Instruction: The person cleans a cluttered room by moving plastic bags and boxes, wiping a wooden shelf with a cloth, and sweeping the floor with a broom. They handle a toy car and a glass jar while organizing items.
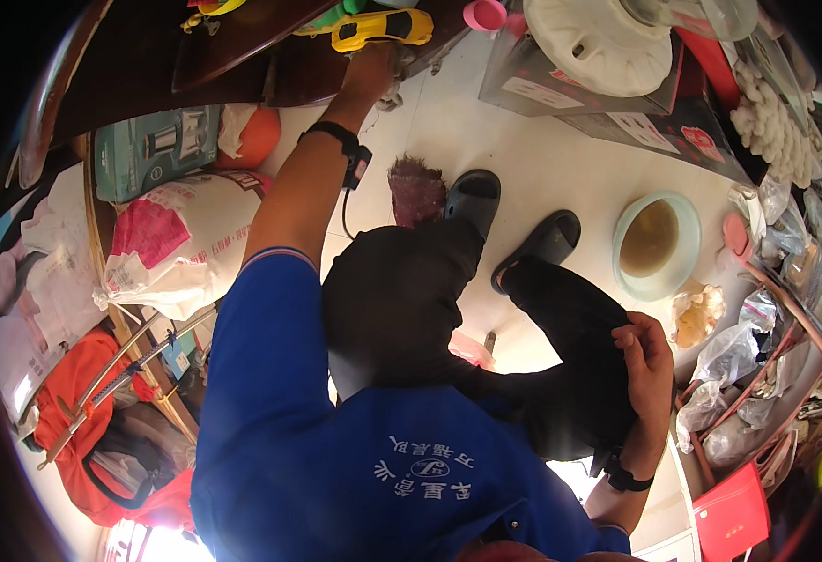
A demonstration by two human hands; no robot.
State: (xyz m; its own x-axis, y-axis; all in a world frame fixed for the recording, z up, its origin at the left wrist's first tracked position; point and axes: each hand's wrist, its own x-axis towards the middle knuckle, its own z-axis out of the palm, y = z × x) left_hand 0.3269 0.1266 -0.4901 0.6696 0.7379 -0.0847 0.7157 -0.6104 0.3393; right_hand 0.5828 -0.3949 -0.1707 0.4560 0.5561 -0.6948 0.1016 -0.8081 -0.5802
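At the top, my left hand (374,70) is at a yellow toy car (383,29), which covers most of the fingers. The hand appears to grip the car from beneath. A grey, crumpled thing, perhaps a rag (390,97), hangs beside this hand. Close by stands a dark brown wooden table (242,42). My right hand (646,358) lies on my right knee, holding nothing, its fingers loosely bent and apart.
A pale basin (692,239) of brownish water stands on the floor beyond my right slipper (555,235). A dark red mat (416,193) lies by my left slipper (477,200). Cartons (579,98) stand at upper right; a white sack (186,239) lies left.
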